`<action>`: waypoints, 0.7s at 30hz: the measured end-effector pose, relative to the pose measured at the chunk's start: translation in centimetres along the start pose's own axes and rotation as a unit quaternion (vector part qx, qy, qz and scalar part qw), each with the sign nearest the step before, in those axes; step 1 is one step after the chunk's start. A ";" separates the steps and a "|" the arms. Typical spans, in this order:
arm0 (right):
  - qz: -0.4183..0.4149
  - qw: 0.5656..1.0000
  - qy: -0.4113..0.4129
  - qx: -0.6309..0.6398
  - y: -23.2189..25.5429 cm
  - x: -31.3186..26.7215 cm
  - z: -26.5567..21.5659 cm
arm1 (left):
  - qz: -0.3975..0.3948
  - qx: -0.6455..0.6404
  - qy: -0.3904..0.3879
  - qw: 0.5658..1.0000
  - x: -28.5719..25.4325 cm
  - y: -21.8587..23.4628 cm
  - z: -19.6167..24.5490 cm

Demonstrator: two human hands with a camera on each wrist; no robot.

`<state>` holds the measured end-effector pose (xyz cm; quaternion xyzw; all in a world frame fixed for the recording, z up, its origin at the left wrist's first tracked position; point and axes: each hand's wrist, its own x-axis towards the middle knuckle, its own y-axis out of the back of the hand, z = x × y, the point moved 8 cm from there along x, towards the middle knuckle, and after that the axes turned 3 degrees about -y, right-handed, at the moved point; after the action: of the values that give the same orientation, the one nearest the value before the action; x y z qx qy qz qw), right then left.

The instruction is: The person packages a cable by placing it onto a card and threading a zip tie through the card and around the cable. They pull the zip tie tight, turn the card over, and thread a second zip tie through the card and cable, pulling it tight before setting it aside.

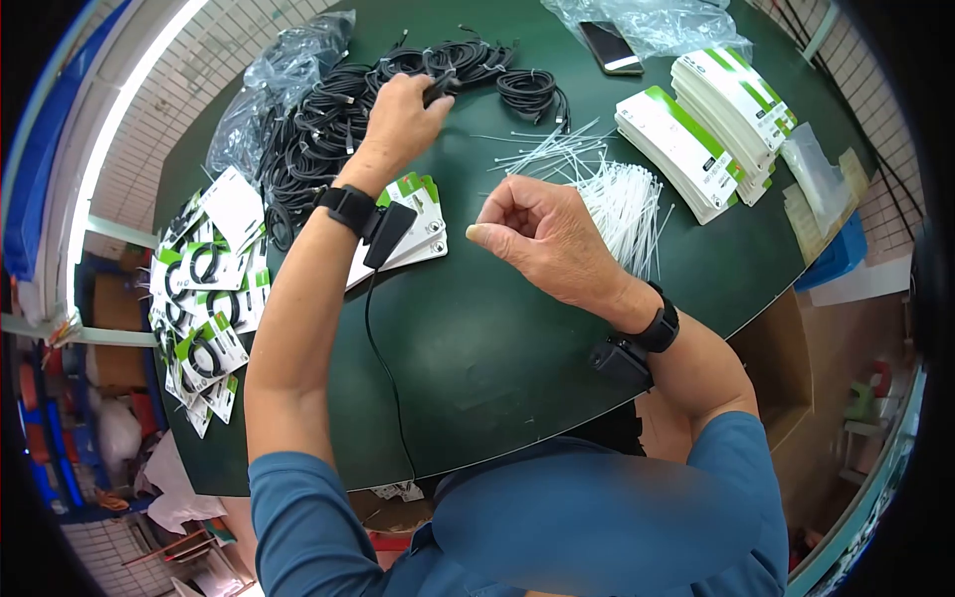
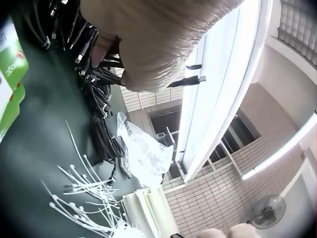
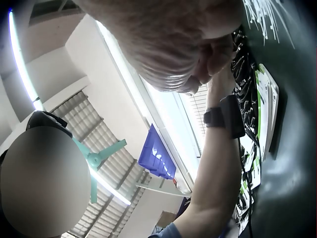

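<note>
At the far centre of the green table [image 1: 477,338], the left hand [image 1: 400,121] grips a black cable [image 1: 445,84] from the cable pile [image 1: 338,119], while the right hand [image 1: 542,239], nearer and curled with nothing visible in it, hovers just left of the white zip ties [image 1: 622,204].

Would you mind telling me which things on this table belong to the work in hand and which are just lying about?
In hand:
left hand grips a cable from the black cable pile
right hand, curled, holding nothing visible
white cable ties
green-and-white cards

Lying about:
phone
clear plastic bags
</note>
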<state>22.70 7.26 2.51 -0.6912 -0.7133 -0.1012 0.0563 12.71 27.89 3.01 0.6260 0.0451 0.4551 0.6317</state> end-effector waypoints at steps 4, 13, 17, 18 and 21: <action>-0.002 1.000 -0.020 0.017 0.0 0.0 0.3 | 0.055 -0.402 0.172 0.898 -1.3 3.1 -1.3; -0.058 0.923 -0.109 0.365 -1.1 0.2 1.4 | 0.162 -0.159 -0.165 0.960 -10.9 11.3 11.7; -0.119 0.958 -0.126 0.229 -1.2 -0.4 1.5 | 0.186 -0.073 -0.190 0.961 -14.8 10.5 12.8; -0.119 0.957 -0.133 0.229 -1.6 -0.6 1.2 | 0.195 -0.071 -0.190 0.960 -15.6 10.7 12.5; -0.132 0.966 -0.125 0.184 -2.7 -1.1 0.9 | 0.187 -0.057 -0.186 0.963 -16.8 11.3 12.3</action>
<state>20.10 6.37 1.22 -0.5757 -0.8059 0.1129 0.0792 4.81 5.81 6.38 0.6599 -0.2175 0.4422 0.5671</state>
